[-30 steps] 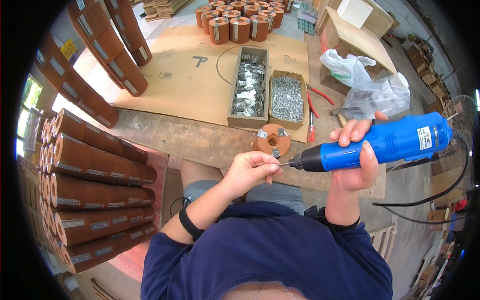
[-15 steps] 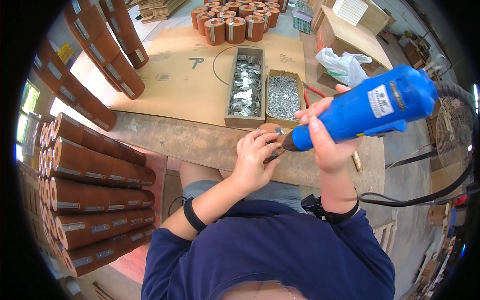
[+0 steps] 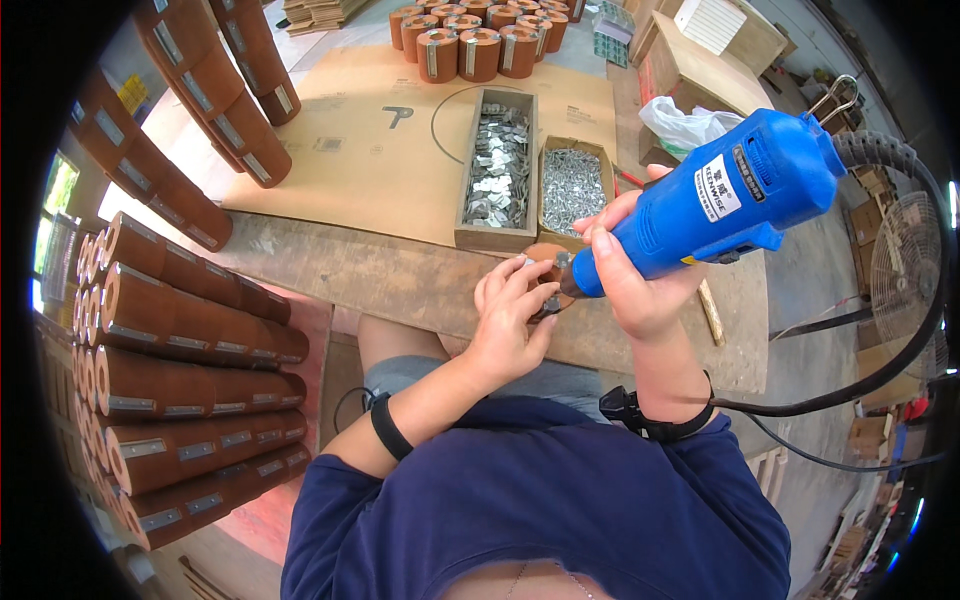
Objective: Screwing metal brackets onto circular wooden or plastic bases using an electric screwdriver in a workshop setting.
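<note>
My right hand (image 3: 650,285) is wrapped around a blue electric screwdriver (image 3: 715,195), tilted with its dark nose pointing down and left. That nose meets a short brown cylinder (image 3: 553,253) at the front edge of the workbench, with a bit of grey metal on it. My left hand (image 3: 510,320) grips the cylinder from the near left, fingers curled over it and hiding most of it. A small dark piece (image 3: 545,308) shows by the left fingertips; its kind is unclear. Just beyond are a wooden box of metal plates (image 3: 498,165) and a carton of screws (image 3: 573,190).
Stacked brown cylinders (image 3: 190,350) stand on the left, with tall columns (image 3: 190,85) behind. Several short cylinders (image 3: 480,55) sit at the back on a cardboard sheet (image 3: 340,150). A plastic bag (image 3: 685,125) and a wooden stick (image 3: 711,312) lie right. A hose (image 3: 920,330) trails from the screwdriver.
The screwdriver's back end has swung slightly left, and its nose has shifted a little up beside the left fingers. My left hand stays in nearly the same place on the cylinder.
</note>
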`<action>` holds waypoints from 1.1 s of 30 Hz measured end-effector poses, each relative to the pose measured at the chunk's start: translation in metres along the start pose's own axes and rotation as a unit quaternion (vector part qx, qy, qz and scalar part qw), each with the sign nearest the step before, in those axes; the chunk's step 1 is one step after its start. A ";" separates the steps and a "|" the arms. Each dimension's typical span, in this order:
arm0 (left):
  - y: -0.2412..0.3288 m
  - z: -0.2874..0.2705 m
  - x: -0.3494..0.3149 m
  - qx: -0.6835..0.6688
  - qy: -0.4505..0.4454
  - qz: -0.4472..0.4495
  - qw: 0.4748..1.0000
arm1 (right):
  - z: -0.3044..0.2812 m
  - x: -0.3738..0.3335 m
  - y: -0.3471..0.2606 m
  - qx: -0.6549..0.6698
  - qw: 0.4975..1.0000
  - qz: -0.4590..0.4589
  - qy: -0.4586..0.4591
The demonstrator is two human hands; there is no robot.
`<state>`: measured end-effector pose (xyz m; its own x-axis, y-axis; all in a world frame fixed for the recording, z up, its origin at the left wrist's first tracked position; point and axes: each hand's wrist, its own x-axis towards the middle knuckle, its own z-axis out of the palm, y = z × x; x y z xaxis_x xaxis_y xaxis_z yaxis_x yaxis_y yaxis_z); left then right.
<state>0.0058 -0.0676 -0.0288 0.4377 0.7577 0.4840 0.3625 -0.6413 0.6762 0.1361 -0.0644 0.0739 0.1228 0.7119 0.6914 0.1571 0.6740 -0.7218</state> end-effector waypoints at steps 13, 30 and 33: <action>-0.013 0.006 0.010 0.056 0.003 0.003 0.998 | 0.005 0.007 0.006 0.004 0.999 0.041 -0.009; -0.018 0.016 0.010 -0.068 -0.009 -0.050 0.996 | 0.006 0.008 0.011 0.012 0.998 0.061 0.019; -0.019 0.016 0.009 -0.064 -0.008 -0.046 0.997 | 0.009 0.008 0.009 0.008 0.997 0.069 0.028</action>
<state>0.0165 -0.0503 -0.0459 0.4211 0.8099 0.4082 0.2936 -0.5476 0.7835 0.1300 -0.0507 0.0723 0.1974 0.7857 0.5862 0.1188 0.5744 -0.8099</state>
